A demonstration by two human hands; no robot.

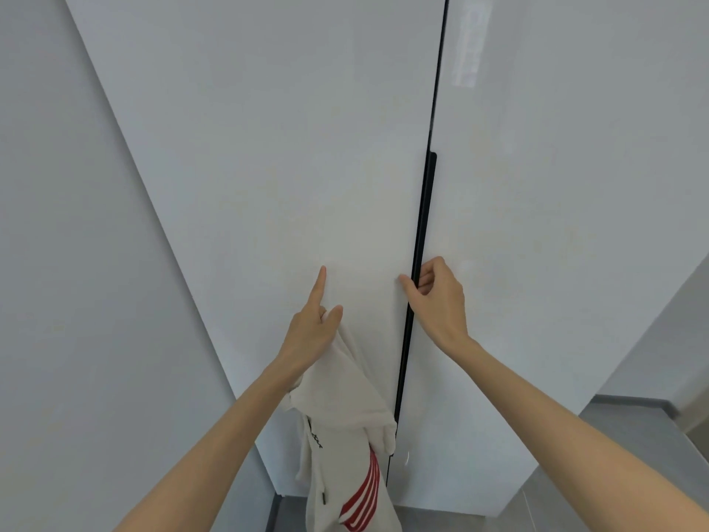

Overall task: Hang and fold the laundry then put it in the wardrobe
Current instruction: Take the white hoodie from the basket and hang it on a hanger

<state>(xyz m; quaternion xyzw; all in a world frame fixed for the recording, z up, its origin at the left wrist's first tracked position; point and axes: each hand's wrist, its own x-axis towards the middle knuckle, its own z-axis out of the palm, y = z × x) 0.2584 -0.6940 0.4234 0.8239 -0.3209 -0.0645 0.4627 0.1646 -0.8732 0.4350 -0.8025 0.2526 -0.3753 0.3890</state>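
While I stand facing the closed wardrobe [287, 167], a white garment [345, 428] hangs from my left hand [312, 328] in front of the left door, low in the centre of the view. Its long axis runs straight down, from the bunched top at my palm to the loose lower part, which reaches past the bottom edge of the view above the grey floor [575, 474]. Three red stripes [364, 493] slant across the lower cloth, and a short line of black print [317, 439] runs down a fold, too small to read. A dark-tipped cord end [325, 498] dangles beside it. My left thumb and lower fingers pinch the cloth, while the index finger is stretched straight up along the door; I cannot tell whether its tip touches the panel. My right hand [437, 297] is curled around the long black handle [424, 224], which stands vertically in the gap between the two doors, with the thumb on the left door's side.
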